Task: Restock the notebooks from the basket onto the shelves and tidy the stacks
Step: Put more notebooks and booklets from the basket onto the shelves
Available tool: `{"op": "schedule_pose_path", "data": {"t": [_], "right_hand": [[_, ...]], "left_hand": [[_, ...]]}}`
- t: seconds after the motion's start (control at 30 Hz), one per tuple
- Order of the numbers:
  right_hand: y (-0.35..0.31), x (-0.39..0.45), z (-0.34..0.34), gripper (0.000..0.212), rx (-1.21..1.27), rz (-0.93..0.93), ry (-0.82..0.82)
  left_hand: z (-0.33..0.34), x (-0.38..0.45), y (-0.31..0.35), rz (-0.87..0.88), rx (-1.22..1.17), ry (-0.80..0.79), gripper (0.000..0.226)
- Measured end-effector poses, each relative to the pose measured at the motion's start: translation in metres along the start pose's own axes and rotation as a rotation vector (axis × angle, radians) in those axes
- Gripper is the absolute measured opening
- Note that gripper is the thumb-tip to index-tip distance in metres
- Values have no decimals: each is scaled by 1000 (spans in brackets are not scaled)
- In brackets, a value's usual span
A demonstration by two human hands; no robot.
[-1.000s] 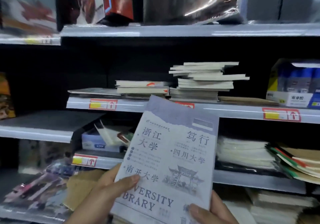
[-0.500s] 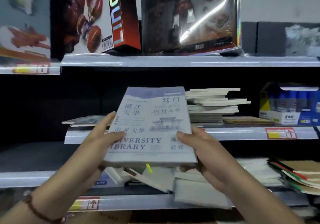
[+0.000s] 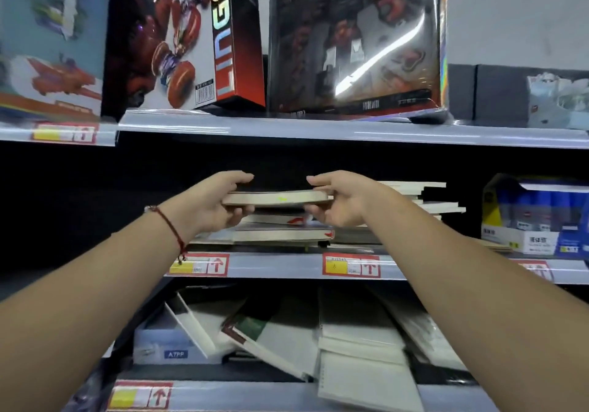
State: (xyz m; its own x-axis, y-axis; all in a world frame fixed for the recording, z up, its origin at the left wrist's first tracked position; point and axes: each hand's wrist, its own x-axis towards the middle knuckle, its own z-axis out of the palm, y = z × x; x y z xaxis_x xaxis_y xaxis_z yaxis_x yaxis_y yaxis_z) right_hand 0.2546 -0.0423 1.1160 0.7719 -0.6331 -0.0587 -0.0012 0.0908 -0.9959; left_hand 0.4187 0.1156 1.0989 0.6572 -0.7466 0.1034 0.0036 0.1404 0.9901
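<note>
I hold a small stack of notebooks (image 3: 276, 198) flat, edge-on to me, a little above a low pile of notebooks (image 3: 280, 233) on the middle shelf (image 3: 287, 266). My left hand (image 3: 216, 202) grips the stack's left end, thumb underneath and fingers over the top. My right hand (image 3: 338, 201) grips its right end the same way. A taller, uneven stack of notebooks (image 3: 430, 201) stands just to the right, partly behind my right wrist. The basket is out of view.
Toy boxes (image 3: 191, 38) fill the top shelf (image 3: 318, 131). A blue and yellow carton (image 3: 535, 217) sits at the right of the middle shelf. The lower shelf holds tilted, slumped notebooks (image 3: 318, 341) and a small white box (image 3: 169, 344). Red and yellow price tags (image 3: 350, 265) line the shelf edges.
The notebooks went from upright, cover facing me, to flat and level, and both hands carried them up and forward over the low pile on the middle shelf.
</note>
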Motion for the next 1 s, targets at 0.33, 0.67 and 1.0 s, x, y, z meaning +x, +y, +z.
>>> {"op": "schedule_pose_path", "data": {"t": [0.33,0.67,1.0], "right_hand": [[19,10,-14,18,-415,-102,24],[74,-49,-26,14,-1024,-756,454],[346,-108,-103,48,-1168,-20,-42]], "left_hand": [[-17,17,-27,195,625,-67,53],[-7,-48,-75,698,859,318,41],[71,-98,-312,322,1120,-612,53]]}}
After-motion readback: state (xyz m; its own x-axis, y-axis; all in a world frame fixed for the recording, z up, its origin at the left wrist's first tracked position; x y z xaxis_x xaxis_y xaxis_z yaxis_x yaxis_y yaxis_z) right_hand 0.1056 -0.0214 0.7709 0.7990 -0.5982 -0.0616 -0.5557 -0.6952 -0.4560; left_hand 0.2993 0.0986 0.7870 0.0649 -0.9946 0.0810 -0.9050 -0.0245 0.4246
